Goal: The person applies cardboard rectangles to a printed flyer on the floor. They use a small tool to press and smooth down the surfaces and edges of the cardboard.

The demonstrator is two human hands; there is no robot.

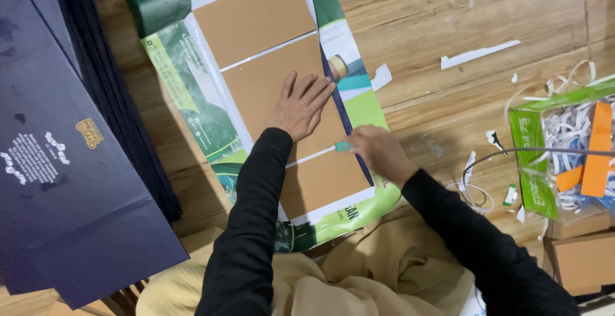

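You look down on a light-brown wooden plank floor (448, 21) under warm, even light. A stack of dark navy paper sheets (57, 181) lies left; white paper scraps (479, 54) litter the right.

Left hand (300, 106): flat, palm down, fingers extended and slightly spread, arm reaching forward. Right hand (378, 151): curled closed, pinching at its fingertips, just beside left wrist.

The left hand (300, 106) lies flat, fingers spread, on the middle of three brown cards (275, 92) set on a white sheet over green paper (186, 79). The right hand (378, 151) grips a small teal tool (343, 146) at the cards' right edge. Dark blue bags (64, 162) are stacked at left; paper scraps (570, 124) lie at right.
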